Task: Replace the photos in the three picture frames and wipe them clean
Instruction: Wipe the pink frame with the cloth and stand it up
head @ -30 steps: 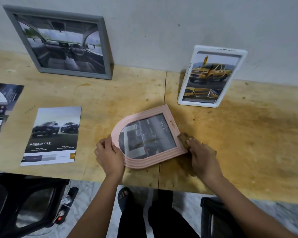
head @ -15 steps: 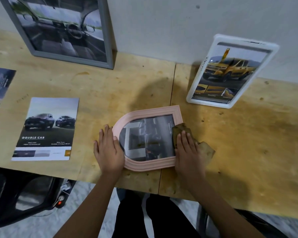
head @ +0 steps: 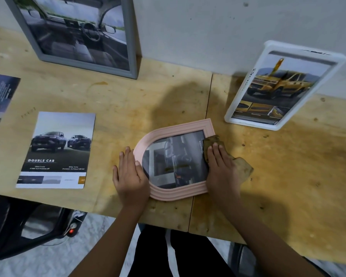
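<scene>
- The pink frame (head: 180,193) lay flat on the table (head: 148,100), arched end to the left, square end to the right, glass up over a dark, sideways photo marked TOYOTA.
- A brown cloth (head: 241,168) lay over the pink frame's right edge and trailed onto the table to its right.
- The grey frame (head: 133,62) leaned against the wall, behind and left of the pink frame, holding a car-interior photo.
- The white frame (head: 236,108) leaned against the wall, behind and right of the pink frame, showing a yellow truck.
- A loose "DOUBLE CAB" print (head: 58,150) lay flat, left of the pink frame; another print (head: 0,96) lay farther left, cut off by the picture's edge.
</scene>
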Motion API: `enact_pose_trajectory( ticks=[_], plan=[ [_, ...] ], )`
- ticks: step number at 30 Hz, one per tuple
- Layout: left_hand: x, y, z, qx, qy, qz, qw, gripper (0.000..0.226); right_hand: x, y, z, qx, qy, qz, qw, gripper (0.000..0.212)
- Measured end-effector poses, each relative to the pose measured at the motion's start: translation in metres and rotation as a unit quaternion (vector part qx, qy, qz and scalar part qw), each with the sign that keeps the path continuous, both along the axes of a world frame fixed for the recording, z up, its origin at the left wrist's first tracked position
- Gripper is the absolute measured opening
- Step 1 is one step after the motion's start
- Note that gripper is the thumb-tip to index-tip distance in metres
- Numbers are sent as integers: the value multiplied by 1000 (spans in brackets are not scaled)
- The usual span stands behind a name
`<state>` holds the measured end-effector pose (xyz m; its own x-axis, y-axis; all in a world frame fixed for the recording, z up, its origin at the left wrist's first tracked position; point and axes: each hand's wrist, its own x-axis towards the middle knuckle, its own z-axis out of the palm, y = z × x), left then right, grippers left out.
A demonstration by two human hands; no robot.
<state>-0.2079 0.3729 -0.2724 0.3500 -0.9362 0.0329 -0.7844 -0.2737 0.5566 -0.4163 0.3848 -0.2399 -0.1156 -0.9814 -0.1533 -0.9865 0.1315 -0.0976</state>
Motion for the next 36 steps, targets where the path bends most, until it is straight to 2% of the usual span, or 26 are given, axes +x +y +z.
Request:
enact_pose_trajectory(
  ticks=[14,21,25,29,30,33,36],
  plan=[
    [0,-1,-4,0,-20,3,1000,50,16,-65,-7,-99,-135,-9,986,53],
    [-1,0,-8,-14,-36,13,999,45,100,-78,-4,-32,-190,183,964,47],
    [1,1,-11,-21,-22,-5,1000,42,129,-65,15,70,-238,240,939,47],
    [4,1,-7,16,24,1,1000,52,122,-74,34,147,-234,199,940,42],
    [4,1,-5,21,36,1,999,53,118,-78,38,162,-262,179,934,39],
    [4,2,1,18,46,-1,999,45,104,-87,48,212,-413,80,882,36],
    [4,2,3,21,39,-15,999,52,73,-87,70,148,-518,-69,840,33]
  ],
)
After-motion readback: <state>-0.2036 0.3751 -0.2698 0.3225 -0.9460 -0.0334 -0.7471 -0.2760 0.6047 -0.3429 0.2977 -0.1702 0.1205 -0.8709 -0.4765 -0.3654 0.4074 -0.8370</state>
